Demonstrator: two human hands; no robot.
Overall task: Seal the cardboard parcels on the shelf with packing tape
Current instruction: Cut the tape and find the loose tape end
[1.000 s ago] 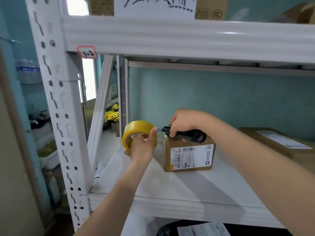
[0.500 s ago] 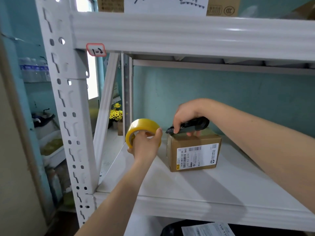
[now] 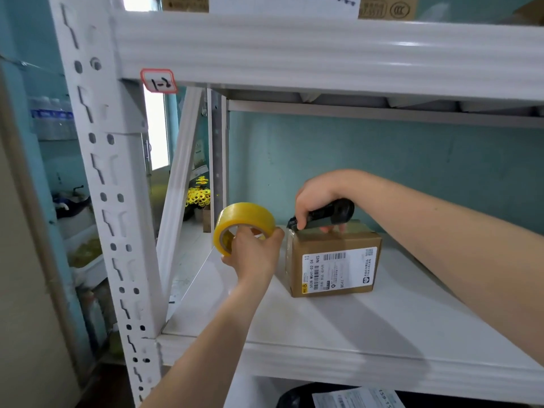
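Note:
A small brown cardboard parcel (image 3: 335, 257) with a white shipping label stands on the white metal shelf (image 3: 338, 325). My left hand (image 3: 254, 254) grips a yellow roll of packing tape (image 3: 243, 222) just left of the parcel's top left corner. My right hand (image 3: 316, 198) rests on the parcel's top and holds a black utility knife (image 3: 326, 217), its tip pointing left at that corner. Any tape strand between roll and box is too faint to make out.
A white perforated upright post (image 3: 109, 201) stands at the left and a thick shelf beam (image 3: 323, 51) runs overhead. Yellow flowers (image 3: 198, 195) sit beyond the rack. A black bag with a label (image 3: 347, 397) lies on the level below.
My view has shifted so the shelf sits lower right in frame. My right hand with the knife has lifted from lying flat on the parcel to its top left edge. The roll stays beside the box.

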